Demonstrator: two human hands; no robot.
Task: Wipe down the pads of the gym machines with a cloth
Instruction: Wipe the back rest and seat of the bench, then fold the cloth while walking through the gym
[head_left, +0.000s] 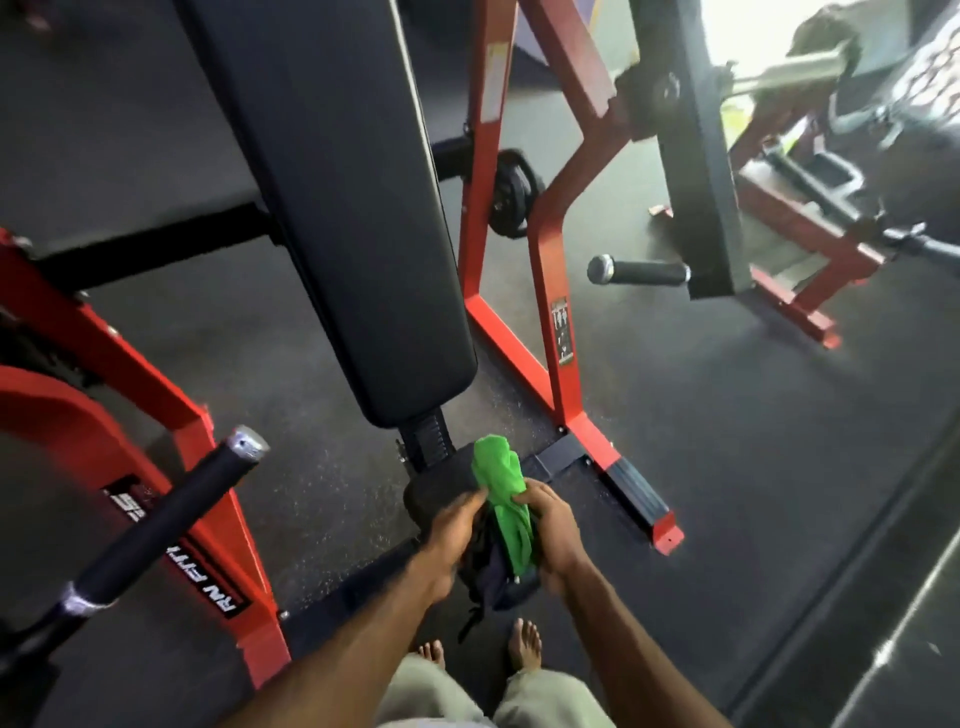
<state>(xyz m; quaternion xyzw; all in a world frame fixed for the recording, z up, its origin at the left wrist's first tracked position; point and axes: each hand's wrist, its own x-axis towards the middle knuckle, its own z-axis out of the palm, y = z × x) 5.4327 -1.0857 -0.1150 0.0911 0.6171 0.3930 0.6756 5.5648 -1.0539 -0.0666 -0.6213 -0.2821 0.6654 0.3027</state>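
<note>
both hands out front at waist level, over the floor (727, 441) just short of the machine. right hand (553, 525) has its fingers curled round the green cloth (501, 488), which sticks up bunched above the fingers and trails down between the palms. left hand (452, 525) sits together with it, fingers against a dark pouch or bag (498, 577) under the cloth; actual grip on it cannot tell, blurred. cloth looks thin, soft, light, floppy, likely to bunch and slide, so best taken in a wad in the palm with a flat face left free for wiping. long black back pad (337, 208) slopes up ahead, untouched, small seat pad (431, 499) just beyond the hands. red frame (550, 291) either side, handle bar (171, 519) at left. wiping not yet begun, my read.
</note>
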